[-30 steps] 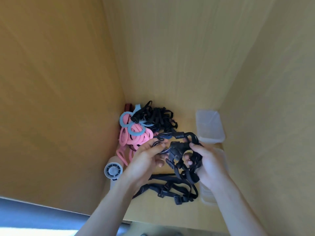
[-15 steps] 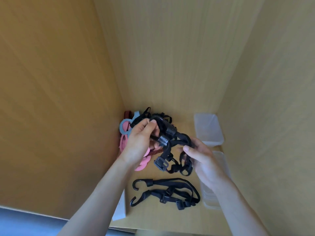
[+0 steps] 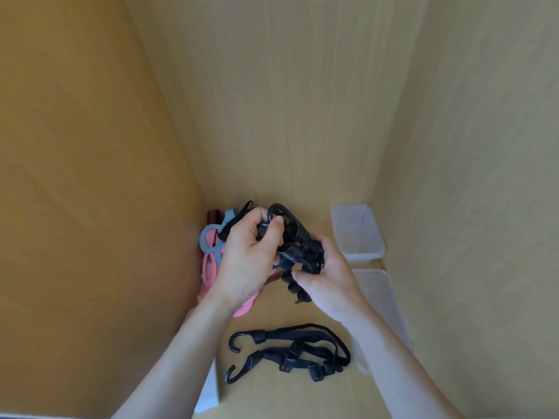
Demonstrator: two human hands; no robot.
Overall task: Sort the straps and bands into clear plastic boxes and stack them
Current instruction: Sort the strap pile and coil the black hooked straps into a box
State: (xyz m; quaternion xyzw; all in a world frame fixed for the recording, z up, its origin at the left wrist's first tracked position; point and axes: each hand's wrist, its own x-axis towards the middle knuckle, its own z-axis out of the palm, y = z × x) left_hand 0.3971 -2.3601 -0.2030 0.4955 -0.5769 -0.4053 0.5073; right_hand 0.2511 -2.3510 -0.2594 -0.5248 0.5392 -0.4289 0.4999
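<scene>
Surrounding cupboard (image 3: 90,146): wooden walls left, back and right, and all the action sits low on its floor

Clear plastic boxes: far box (image 3: 357,234) tucked against the right wall, near box (image 3: 384,300) just in front of it, partly behind the right forearm

Loose black strap (image 3: 302,349): lying flat near the front, both hooks curling left, well apart from the hands

Pink and blue bands (image 3: 210,264): heaped in the back left corner, half hidden by the left hand

Left hand (image 3: 245,261): thumb and fingers pinching the held strap just below its hook

Right hand (image 3: 329,279): fingers curled round the bunched webbing

Held black strap (image 3: 302,252): up off the floor between both hands, between the heap and the boxes; looks light and floppy, with stiff hooks and buckles likely to snag, so gather the middle and grip a hook end

Hook (image 3: 282,213): black loop poking up behind the left thumb
</scene>
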